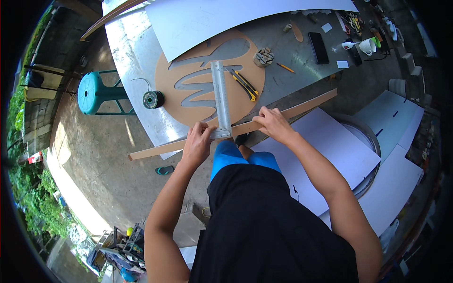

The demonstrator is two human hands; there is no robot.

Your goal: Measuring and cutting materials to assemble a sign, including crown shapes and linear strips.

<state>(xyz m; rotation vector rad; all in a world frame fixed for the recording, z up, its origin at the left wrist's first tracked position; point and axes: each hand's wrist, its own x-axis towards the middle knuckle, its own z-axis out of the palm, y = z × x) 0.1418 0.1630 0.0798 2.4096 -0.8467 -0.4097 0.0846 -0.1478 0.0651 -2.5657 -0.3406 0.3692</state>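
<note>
A long, thin brown board strip (306,103) lies slantwise across the near edge of the table, its ends sticking out on both sides. Against it rests a metal try square (220,94), its long ruled blade pointing away from me over the table. My left hand (198,142) is closed on the square's short arm, pressing it to the strip. With its fingers closed, my right hand (273,123) grips the strip to the right of the square. Beneath the blade is a round brown cut-out panel (165,89). A yellow-and-black utility knife (244,86) lies on that panel beside the blade.
On the metal table (127,52) are a wire spool (153,99), a bundle of short round pieces (264,57), a pencil (286,68), a phone (318,48) and a large white sheet (207,23). A teal stool (94,93) stands left. White panels (316,151) lean at right.
</note>
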